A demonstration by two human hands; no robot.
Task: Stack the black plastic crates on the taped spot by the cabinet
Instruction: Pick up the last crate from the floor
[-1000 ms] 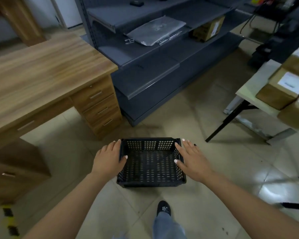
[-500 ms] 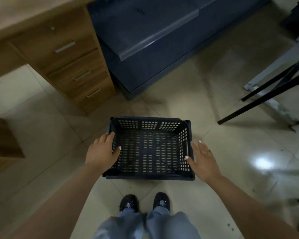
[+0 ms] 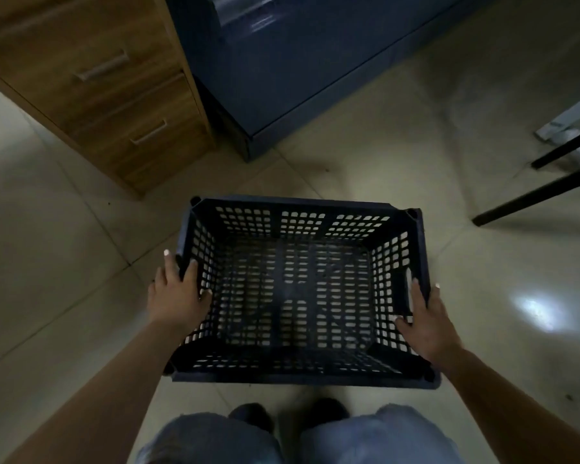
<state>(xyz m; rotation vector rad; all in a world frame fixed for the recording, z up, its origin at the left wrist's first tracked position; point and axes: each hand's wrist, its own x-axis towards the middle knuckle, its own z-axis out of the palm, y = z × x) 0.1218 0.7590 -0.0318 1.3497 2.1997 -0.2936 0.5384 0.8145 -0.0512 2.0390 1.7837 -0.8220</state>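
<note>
One black perforated plastic crate (image 3: 298, 296) sits open side up on the tiled floor right in front of my feet. My left hand (image 3: 176, 296) grips its left wall, thumb inside and fingers over the rim. At the opposite wall my right hand (image 3: 426, 319) holds on beside the handle slot, thumb inside the wall. The crate is empty. No taped spot and no other crate are in view.
A wooden drawer unit (image 3: 108, 88) stands at the upper left. Beside it is the base of a blue-grey metal shelf unit (image 3: 282, 78). Black table legs (image 3: 533, 195) cross the floor at the right. My knees and shoes (image 3: 282, 416) show at the bottom edge.
I have bent lower, so the crate looks larger and nearer. Both hands went from resting beside the crate's walls to gripping them, thumbs inside.
</note>
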